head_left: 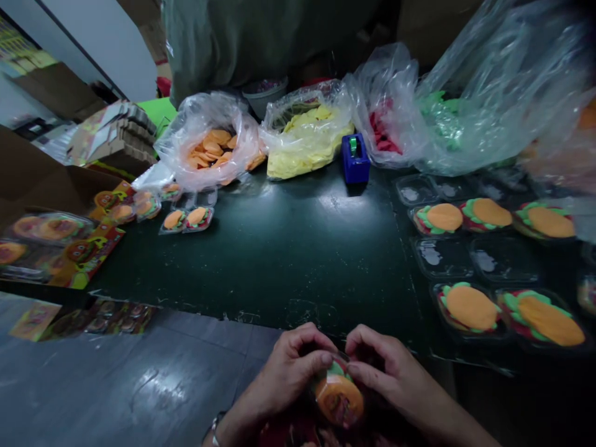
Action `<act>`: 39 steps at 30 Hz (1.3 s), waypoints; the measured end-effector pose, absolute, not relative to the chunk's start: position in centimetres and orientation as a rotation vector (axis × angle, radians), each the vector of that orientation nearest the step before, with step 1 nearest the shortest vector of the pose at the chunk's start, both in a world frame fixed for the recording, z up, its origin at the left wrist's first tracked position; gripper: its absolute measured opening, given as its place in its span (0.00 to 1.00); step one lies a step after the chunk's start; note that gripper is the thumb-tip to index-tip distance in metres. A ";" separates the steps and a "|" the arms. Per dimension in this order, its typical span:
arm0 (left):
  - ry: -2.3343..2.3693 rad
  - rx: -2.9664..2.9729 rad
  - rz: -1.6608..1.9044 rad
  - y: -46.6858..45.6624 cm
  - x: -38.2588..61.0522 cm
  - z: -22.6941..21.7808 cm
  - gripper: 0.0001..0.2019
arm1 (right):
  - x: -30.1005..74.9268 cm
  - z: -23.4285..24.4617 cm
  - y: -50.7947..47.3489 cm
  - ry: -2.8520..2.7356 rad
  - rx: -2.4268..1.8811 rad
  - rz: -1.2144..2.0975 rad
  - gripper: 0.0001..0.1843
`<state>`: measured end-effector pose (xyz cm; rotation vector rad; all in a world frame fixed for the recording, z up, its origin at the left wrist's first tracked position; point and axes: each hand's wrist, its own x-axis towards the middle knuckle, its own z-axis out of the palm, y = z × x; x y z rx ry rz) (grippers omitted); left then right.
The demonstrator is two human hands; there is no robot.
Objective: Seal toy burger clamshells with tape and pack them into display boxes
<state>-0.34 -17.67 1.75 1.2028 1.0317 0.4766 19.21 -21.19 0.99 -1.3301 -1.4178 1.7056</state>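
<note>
Left hand (298, 360) and right hand (388, 369) grasp burger pack (339, 397) at its upper end, beside green table (279, 261), near edge. Uneven thumb pressure could buckle it; too loose a pinch could drop it.

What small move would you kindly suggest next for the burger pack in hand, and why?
Perhaps press the burger pack along its far edge: the left hand and right hand both hold it there, and I cannot tell whether it is fully closed.
</note>
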 end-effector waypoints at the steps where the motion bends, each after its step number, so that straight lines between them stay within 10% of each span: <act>1: 1.053 1.167 0.486 -18.0 -0.3 1.5 0.08 | 19.2 0.9 -21.6 -1.494 -1.373 1.627 0.05; 25: 1.006 1.657 0.458 -21.4 0.0 2.0 0.07 | 17.7 0.5 -26.2 -1.850 -1.359 0.919 0.08; 39: 0.938 1.381 0.263 -18.9 1.3 3.7 0.04 | 19.1 0.1 -27.0 -1.500 -1.432 1.363 0.12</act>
